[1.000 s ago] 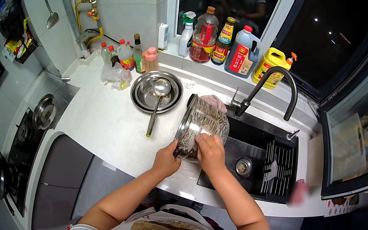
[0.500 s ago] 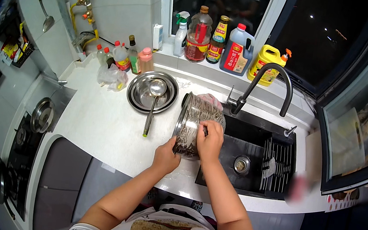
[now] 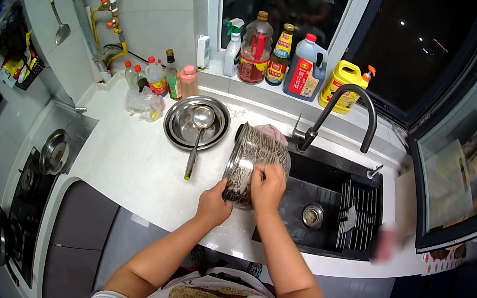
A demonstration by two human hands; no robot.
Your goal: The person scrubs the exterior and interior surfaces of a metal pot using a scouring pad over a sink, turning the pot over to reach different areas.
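A metal pot [image 3: 247,159], its wall covered in brown and whitish streaks, is tilted on its side at the left edge of the black sink [image 3: 299,197]. My left hand [image 3: 214,205] is closed on the pot at its near left, by the rim. Against the streaked outer wall, my right hand [image 3: 270,185] presses with curled fingers. Something small and dark shows at those fingertips, but I cannot make out what it is. A pink cloth [image 3: 271,132] lies partly hidden behind the pot.
Left of the pot, a ladle [image 3: 196,143] rests across nested steel bowls [image 3: 171,130]. The black faucet [image 3: 343,97] arches over the sink, where a wire rack [image 3: 357,217] stands at the right. Bottles [image 3: 256,51] line the sill. A window sash [image 3: 460,174] juts in at right.
My right hand has shifted slightly left and down along the pot's wall. My left hand keeps its hold, and the pot has barely moved.
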